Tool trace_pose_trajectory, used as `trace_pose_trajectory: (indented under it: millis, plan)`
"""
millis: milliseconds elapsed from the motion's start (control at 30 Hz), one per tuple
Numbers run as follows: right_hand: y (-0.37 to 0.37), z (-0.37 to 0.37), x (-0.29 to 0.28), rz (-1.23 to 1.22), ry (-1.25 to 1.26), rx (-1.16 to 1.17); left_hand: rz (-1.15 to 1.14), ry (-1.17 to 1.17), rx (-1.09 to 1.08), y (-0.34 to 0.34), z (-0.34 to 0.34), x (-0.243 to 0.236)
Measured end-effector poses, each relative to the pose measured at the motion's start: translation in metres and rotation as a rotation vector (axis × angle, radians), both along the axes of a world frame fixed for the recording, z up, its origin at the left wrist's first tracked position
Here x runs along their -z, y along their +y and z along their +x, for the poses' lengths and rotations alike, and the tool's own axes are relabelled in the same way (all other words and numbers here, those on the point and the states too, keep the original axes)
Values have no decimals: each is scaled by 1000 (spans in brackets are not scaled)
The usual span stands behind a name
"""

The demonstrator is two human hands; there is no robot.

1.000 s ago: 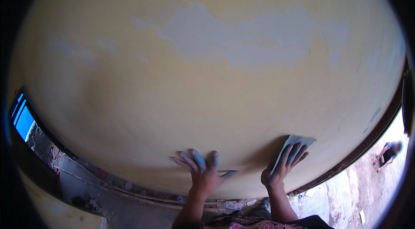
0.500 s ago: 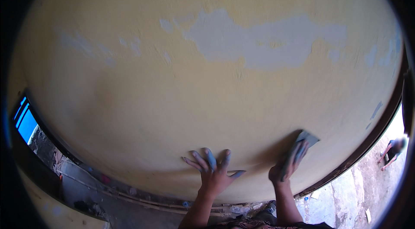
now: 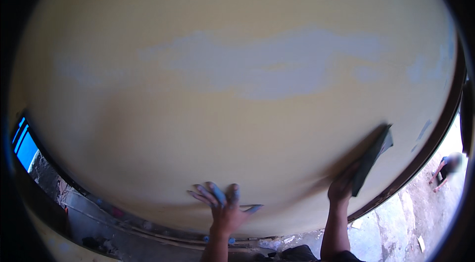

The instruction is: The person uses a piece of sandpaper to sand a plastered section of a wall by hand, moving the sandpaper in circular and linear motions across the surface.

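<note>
In front of me rises a cream-yellow wall [image 3: 208,138] with a broad pale grey filler patch [image 3: 297,69] across its upper part. Low on the wall, my left hand [image 3: 225,212] lies with fingers spread, grey dust on the fingertips, holding nothing. Farther right, my right hand [image 3: 341,188] grips a dark, folded sheet of sandpaper [image 3: 371,163]. The sheet is tilted nearly edge-on to me, and its upper corner casts a shadow on the wall. Most of the right fingers are hidden behind the sheet.
A dark edge [image 3: 401,190] borders the wall on the right; beyond it a person [image 3: 448,168] bends over pale ground. Pipes [image 3: 163,240] and debris run along the wall's foot. At far left is a bright blue panel [image 3: 27,148] in a dark opening.
My right hand has moved right and up with the sandpaper, which has turned from lying flat to nearly edge-on. The left hand sits slightly lower and farther left; the view has shifted.
</note>
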State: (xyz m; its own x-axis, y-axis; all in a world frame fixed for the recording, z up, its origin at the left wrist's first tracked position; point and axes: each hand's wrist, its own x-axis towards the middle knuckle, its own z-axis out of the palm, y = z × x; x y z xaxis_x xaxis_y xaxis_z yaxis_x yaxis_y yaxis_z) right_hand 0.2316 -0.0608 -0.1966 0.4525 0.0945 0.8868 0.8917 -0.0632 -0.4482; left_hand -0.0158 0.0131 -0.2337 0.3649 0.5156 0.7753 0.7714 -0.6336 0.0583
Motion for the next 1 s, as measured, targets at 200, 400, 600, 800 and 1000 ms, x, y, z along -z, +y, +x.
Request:
trace_pose_trajectory:
  millis: [200,400,600,800,1000]
  plan:
    - [-30,25,47,-164,-162,39,-130,71,-87,-13,16,-20]
    - [-38,76,-30,-31,-22,-28,-224,-154,-116,-41,68,-42]
    - [-68,130,0,-104,-229,-28,-244,-211,-90,-71,139,-53]
    - [-78,174,-16,-80,-154,10,-210,-96,-63,-98,197,-41]
    - [-101,189,-6,-228,-192,14,-207,-50,-65,-103,228,-20]
